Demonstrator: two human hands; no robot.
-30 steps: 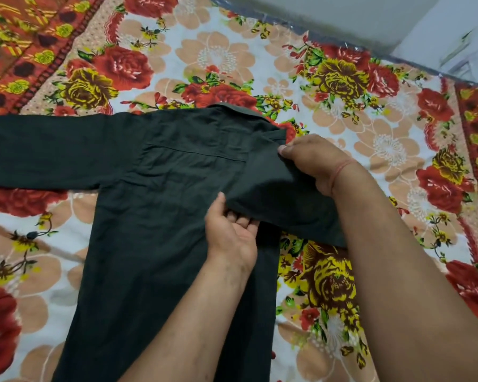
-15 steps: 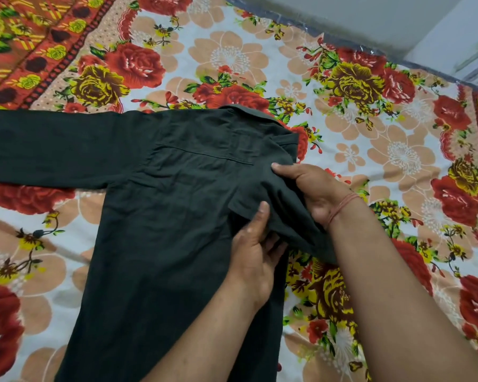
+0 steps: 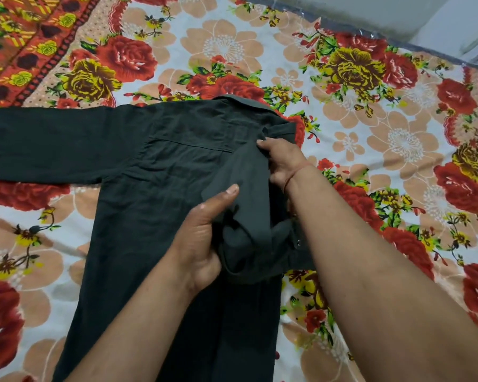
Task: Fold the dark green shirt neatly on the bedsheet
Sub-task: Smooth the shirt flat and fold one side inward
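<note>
While the dark green cotton shirt [image 3: 149, 216] is lying back-up on the floral bedsheet [image 3: 370, 133], its bunched right sleeve [image 3: 254, 238] is being gripped by the left hand [image 3: 202, 238] and pinned near the shoulder by the right hand [image 3: 282, 161]; it should be laid flat, edges aligned

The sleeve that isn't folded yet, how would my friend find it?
Start at the big flowery bedsheet and find the dark green shirt lying on it. Follow the shirt to the side away from both hands: the sleeve lies there flat and straight, while the other one is bunched up in the hands.
</note>
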